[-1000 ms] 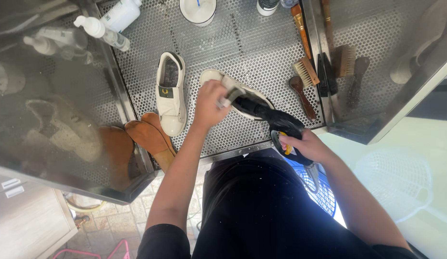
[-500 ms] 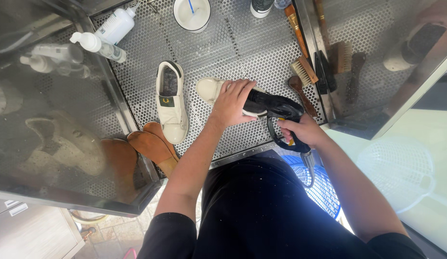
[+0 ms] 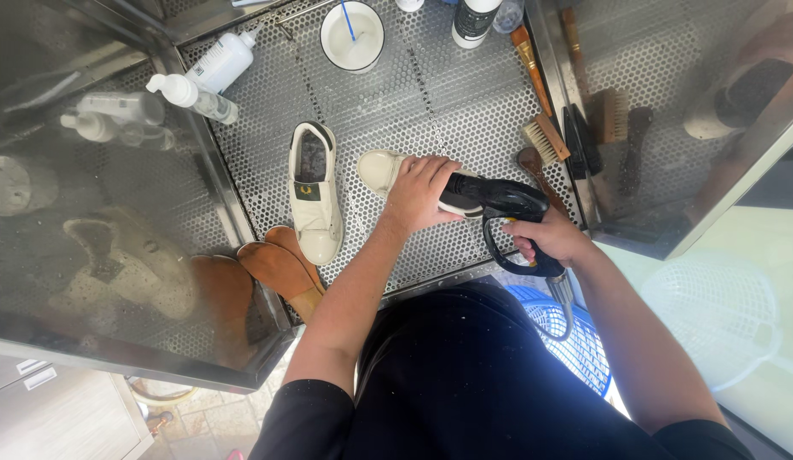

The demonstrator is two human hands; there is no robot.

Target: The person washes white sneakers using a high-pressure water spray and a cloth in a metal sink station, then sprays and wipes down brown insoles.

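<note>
Two bare hands work over a perforated steel table (image 3: 465, 102). Nearest the body, the right hand (image 3: 554, 238) is clenched round the grip of a black spray gun (image 3: 499, 203), whose nozzel end points into a cream sneaker (image 3: 388, 170) lying on the table. The left hand (image 3: 420, 192) presses down on that sneaker, fingers spread over its upper, holding it in place. Just to the left stands a second cream sneaker (image 3: 316, 200), toe toward the person, with two brown insoles (image 3: 281, 264) propped at the table's near edge beside it. A blue basket (image 3: 575, 341) sits below the right forearm. Farther off on the right lie several wooden-handled brushes (image 3: 545, 136). At the far edge stand a white bowl (image 3: 351, 36), a white pump bottle (image 3: 192, 95) and a dark-capped bottle (image 3: 475, 19).
</note>
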